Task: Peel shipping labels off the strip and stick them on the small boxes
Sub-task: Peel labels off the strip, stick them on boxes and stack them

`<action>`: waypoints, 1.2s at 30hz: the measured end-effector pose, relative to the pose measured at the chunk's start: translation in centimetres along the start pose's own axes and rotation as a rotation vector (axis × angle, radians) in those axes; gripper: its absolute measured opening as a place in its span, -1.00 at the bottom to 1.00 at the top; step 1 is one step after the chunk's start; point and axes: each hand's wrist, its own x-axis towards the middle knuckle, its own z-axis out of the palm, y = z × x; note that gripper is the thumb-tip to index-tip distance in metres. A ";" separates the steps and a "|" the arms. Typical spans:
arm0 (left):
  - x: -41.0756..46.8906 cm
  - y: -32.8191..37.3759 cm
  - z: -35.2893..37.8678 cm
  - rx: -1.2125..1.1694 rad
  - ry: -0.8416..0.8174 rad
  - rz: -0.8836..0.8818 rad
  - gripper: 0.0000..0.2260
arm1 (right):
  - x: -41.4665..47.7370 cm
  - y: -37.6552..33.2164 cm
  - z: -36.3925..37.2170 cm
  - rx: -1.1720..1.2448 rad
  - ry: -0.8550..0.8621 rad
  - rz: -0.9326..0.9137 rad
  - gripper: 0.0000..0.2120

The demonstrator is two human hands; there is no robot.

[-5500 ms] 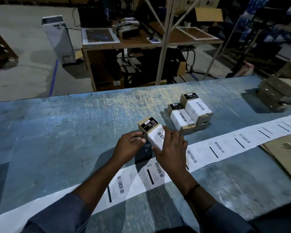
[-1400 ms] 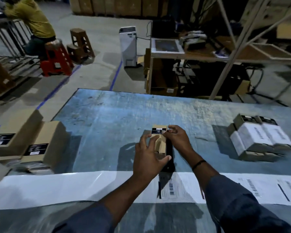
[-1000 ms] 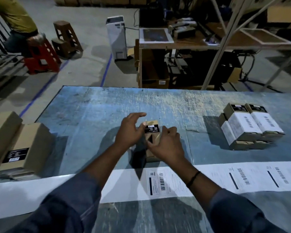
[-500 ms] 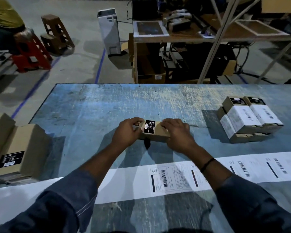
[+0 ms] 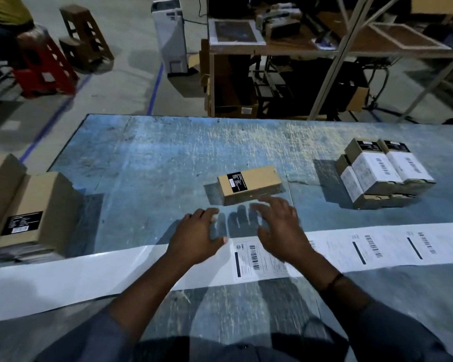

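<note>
A small brown box (image 5: 250, 184) with a black product sticker lies flat on the blue table (image 5: 147, 163), with no white label on it. My left hand (image 5: 196, 236) and my right hand (image 5: 280, 228) hover just in front of the box, both empty with fingers relaxed. Beneath them runs the long white label strip (image 5: 377, 246) across the table. Its leftmost remaining label (image 5: 256, 258) lies between my hands; left of it the backing is bare. At the right stands a stack of small boxes (image 5: 382, 173) carrying white labels.
A pile of plain brown boxes (image 5: 29, 207) sits at the table's left edge. Beyond the table are a wooden workbench (image 5: 272, 48), a metal rack, a white floor unit (image 5: 170, 35), and a seated person on a red stool (image 5: 42, 64).
Both hands have let go of the brown box, which now lies flat on the table. They have drawn back toward me, over the label strip.
</note>
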 end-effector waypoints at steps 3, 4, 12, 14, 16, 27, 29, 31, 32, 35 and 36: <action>-1.6 -0.1 0.5 0.154 -0.082 0.001 -0.25 | -4.4 0.0 1.7 0.007 -0.025 0.018 -0.45; -1.9 0.0 0.6 0.186 -0.099 0.007 -0.23 | -5.4 0.0 2.3 0.012 -0.017 0.023 -0.48; -2.2 -0.5 -0.9 0.082 -0.183 0.038 -0.53 | -7.2 -2.8 4.7 -0.049 -0.034 0.052 -0.52; -2.1 -1.4 -2.2 0.032 -0.236 0.049 -0.67 | -7.1 -4.3 5.4 -0.028 -0.035 0.065 -0.51; -1.9 -3.1 -3.8 -0.006 -0.328 0.056 -0.78 | -6.9 -6.0 6.3 0.016 -0.044 0.066 -0.50; -3.8 -8.5 -7.7 -0.502 -0.477 0.006 -0.92 | -4.3 -14.9 5.0 0.477 -0.047 0.260 -0.68; -4.1 -8.4 -7.6 -0.586 -0.481 0.020 -0.88 | -4.3 -15.5 5.2 0.558 -0.086 0.312 -0.63; -4.3 -8.4 -7.3 -0.642 -0.477 0.044 -0.85 | -4.3 -15.9 5.2 0.592 -0.098 0.351 -0.60; -4.3 -8.5 -7.1 -0.653 -0.466 0.065 -0.83 | -4.2 -16.0 5.0 0.608 -0.104 0.374 -0.61; -4.6 -8.4 -6.6 -0.668 -0.420 0.109 -0.88 | -4.1 -16.1 4.6 0.697 -0.132 0.402 -0.69; -4.7 -8.3 -6.6 -0.666 -0.405 0.120 -0.90 | -4.2 -16.1 4.4 0.716 -0.139 0.393 -0.71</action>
